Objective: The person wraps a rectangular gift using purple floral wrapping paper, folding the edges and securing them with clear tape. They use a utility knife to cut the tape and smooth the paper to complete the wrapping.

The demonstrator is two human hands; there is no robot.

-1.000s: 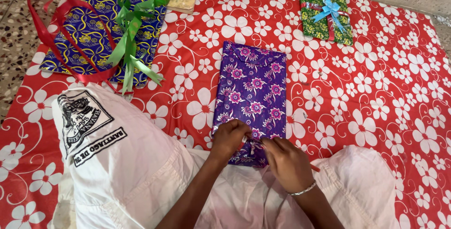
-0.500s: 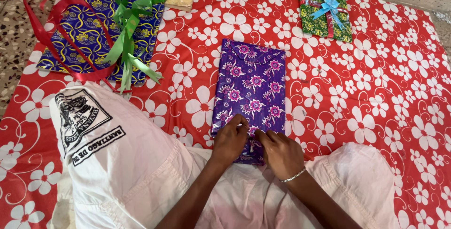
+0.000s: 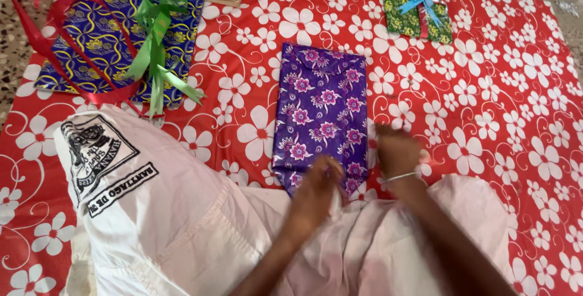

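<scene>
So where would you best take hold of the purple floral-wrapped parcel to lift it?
Probably by its two long side edges: the purple floral-wrapped parcel lies flat on the red flowered cloth, long axis running away from the person. Both sides are bare; the left hand blurs over the near end, so avoid that.

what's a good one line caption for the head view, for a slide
Two blurred hands, left and right, at the near end of a purple floral wrapped parcel on a red flowered cloth.

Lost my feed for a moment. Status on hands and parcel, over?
Left hand blurred at near end of purple parcel. Right hand blurred beside its right edge, grip unclear. Parcel flat on red floral cloth. Nothing on top.
</scene>
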